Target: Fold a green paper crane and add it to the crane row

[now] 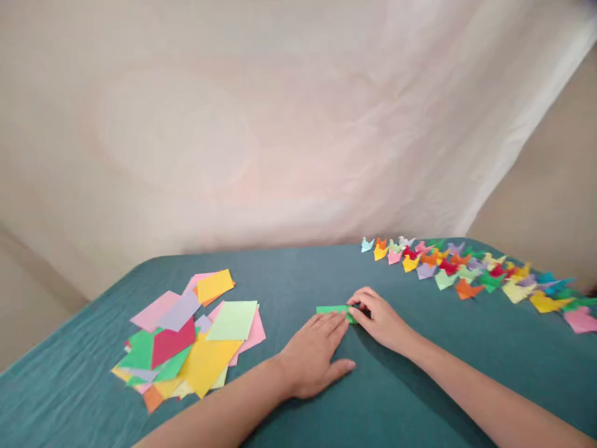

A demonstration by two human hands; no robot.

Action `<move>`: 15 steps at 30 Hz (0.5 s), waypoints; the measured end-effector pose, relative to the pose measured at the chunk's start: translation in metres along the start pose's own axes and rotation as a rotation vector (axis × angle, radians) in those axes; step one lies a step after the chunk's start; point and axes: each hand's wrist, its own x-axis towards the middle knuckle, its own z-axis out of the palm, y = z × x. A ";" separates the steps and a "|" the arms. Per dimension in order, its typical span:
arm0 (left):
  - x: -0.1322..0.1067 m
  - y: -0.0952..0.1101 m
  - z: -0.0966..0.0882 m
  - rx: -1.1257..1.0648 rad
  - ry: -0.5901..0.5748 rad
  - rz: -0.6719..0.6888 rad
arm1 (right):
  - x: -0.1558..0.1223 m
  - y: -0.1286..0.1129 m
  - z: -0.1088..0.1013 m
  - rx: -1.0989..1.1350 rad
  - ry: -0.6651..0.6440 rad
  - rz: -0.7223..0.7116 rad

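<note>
A narrow strip of folded green paper (330, 309) lies on the teal tablecloth (289, 274) near the middle. My left hand (314, 351) rests flat on the cloth with fingers stretched out, its fingertips at the strip's right end. My right hand (380, 317) comes in from the right, its fingers curled and pressed down on the strip's right end. That end is partly hidden under my fingers.
A loose pile of coloured paper squares (191, 333) lies at the left of the table. A row of several folded paper cranes (471, 270) in many colours runs along the back right edge. A pale cloth backdrop (280, 124) hangs behind the table.
</note>
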 end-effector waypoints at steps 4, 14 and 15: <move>0.002 -0.001 0.001 -0.005 0.025 0.008 | 0.000 -0.001 -0.001 -0.008 0.001 0.001; 0.003 -0.001 0.003 -0.008 0.043 0.010 | 0.000 0.002 0.000 -0.018 0.011 -0.012; 0.003 -0.001 0.003 -0.007 0.046 0.009 | 0.000 0.002 0.000 -0.021 0.013 -0.013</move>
